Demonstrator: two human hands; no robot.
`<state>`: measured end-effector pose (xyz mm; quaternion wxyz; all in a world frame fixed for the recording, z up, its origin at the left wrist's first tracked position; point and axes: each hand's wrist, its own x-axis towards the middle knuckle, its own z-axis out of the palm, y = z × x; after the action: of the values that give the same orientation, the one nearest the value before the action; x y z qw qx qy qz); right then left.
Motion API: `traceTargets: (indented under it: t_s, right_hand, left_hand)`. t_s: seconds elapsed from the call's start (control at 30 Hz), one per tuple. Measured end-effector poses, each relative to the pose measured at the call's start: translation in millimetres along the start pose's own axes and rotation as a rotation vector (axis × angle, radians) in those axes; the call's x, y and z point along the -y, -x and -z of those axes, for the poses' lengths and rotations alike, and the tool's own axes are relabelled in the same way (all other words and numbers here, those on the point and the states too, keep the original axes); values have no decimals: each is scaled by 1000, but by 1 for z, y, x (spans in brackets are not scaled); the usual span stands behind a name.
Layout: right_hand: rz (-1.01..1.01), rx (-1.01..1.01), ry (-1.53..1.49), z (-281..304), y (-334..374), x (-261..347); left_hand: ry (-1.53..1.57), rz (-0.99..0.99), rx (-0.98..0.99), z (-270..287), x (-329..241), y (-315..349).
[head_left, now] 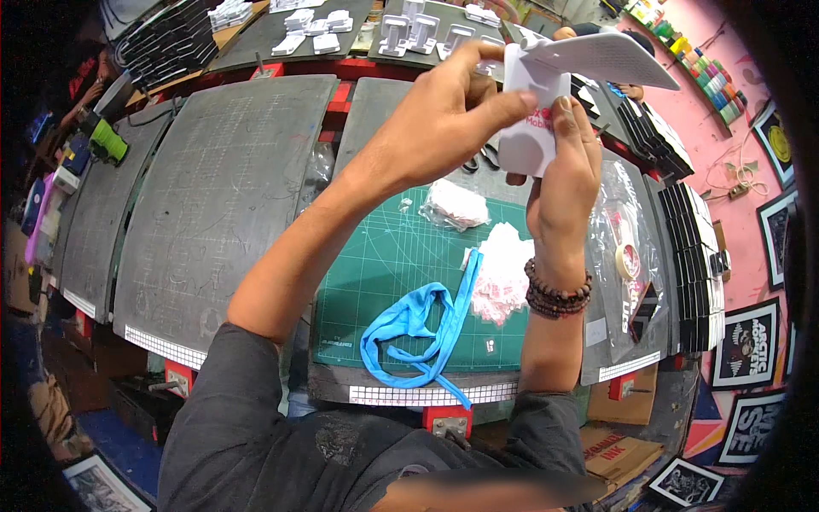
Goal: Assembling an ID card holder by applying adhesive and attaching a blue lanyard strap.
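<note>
A white folding phone stand [522, 147] with red print on its face is raised above the far part of the table. Its wide dotted panel [610, 60] tilts out to the right. My left hand [431, 128] grips its left side, thumb on the front near the print. From the right, my right hand [570, 175] holds the opposite edge, with the thumb up along it. Below, a green cutting mat [384, 247] carries a bunched blue cloth strip [414, 311], a heap of small white printed pieces [502, 277] and a clear plastic packet [455, 205].
Several more white stands [422, 34] sit on the far table. Stacks of dark flat pieces rise at the back left [171, 51] and right [691, 264]. Right of the mat lies a clear plastic bag [618, 230] with a tape roll [628, 262]. Grey printing boards [226, 205] stretch left.
</note>
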<state>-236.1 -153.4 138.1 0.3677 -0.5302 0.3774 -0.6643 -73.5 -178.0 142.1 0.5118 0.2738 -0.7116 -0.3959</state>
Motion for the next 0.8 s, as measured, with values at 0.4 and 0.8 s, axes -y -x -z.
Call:
traceTargets:
  t_s: [0.4, 0.8]
  right_hand:
    - [728, 151, 683, 42, -28, 4]
    - [100, 474, 601, 76, 22, 83]
  left_hand:
    - [-56, 244, 269, -8, 10, -2]
    - [-27, 414, 326, -41, 30, 32]
